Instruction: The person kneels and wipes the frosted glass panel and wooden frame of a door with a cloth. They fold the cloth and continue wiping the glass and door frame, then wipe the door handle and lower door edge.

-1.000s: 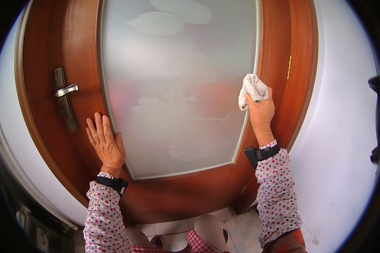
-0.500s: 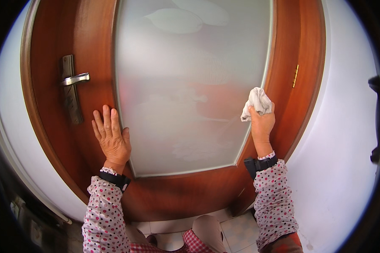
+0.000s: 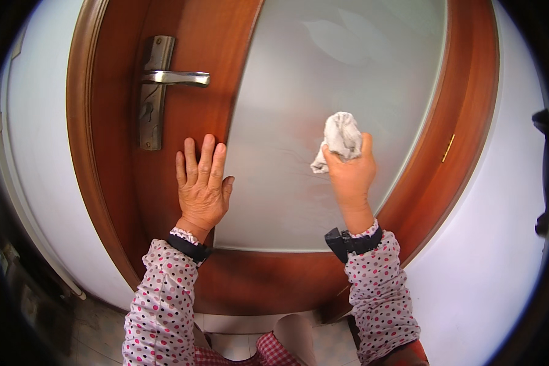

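Observation:
A crumpled white cloth (image 3: pixel 343 135) is gripped in my right hand (image 3: pixel 354 177), in front of the frosted glass panel (image 3: pixel 274 201) of a reddish-brown wooden door (image 3: pixel 256 277). Faint leaf shapes show in the upper part of the glass. My left hand (image 3: pixel 202 186) lies flat with its fingers stretched out on the wooden strip left of the glass, its thumb by the panel's edge. Above and left of that hand is a silver lever handle (image 3: pixel 180 78) on a long, dark metal plate.
A brass hinge (image 3: pixel 448 148) sits on the door's right side. White walls (image 3: pixel 470 262) flank the frame. Below the door are a pale sill and floor tiles (image 3: pixel 232 346). Dark objects stand at the far left and right edges.
My right hand has moved the cloth leftward, from the glass's right edge toward its middle. My view has shifted left, so the handle and left hand appear farther right.

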Demonstrator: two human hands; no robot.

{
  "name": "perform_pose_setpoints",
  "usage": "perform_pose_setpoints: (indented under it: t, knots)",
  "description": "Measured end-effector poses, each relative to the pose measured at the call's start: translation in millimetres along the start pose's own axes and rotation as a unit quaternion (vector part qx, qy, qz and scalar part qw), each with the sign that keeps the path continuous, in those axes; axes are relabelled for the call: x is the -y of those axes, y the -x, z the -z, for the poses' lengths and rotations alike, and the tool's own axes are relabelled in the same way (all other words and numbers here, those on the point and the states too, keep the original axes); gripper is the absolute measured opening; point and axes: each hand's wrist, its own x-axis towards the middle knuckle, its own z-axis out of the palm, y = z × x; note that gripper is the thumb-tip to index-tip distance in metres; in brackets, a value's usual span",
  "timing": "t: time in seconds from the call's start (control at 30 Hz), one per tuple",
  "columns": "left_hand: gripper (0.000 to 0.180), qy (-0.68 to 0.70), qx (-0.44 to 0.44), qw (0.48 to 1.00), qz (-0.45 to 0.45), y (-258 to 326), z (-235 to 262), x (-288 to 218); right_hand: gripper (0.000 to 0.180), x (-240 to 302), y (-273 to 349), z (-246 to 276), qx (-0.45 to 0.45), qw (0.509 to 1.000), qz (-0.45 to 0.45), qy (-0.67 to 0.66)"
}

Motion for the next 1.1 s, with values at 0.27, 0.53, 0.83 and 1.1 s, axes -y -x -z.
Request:
perform_pose_setpoints:
  t: [0.27,0.53,0.83,1.1]
  knots:
    - [0.074,0.041,-0.018,0.999,-0.013,5.8,21.2,-52.2,0.044,71.6,2.9,3.4,0.049,0.992,0.115,0.016]
    - [0.066,0.046,-0.029,0.998,-0.012,17.2,25.0,-86.3,0.042,79.9,20.3,15.9,0.076,0.983,0.163,0.035]
    - [0.067,0.011,-0.041,0.999,-0.024,25.1,-10.6,-0.2,0.037,28.9,14.0,-16.6,0.032,0.979,0.179,0.094]
    - [0.065,-0.003,-0.050,0.998,-0.027,27.9,-50.7,79.6,0.046,-61.4,14.5,-11.2,0.024,0.992,0.008,0.121]
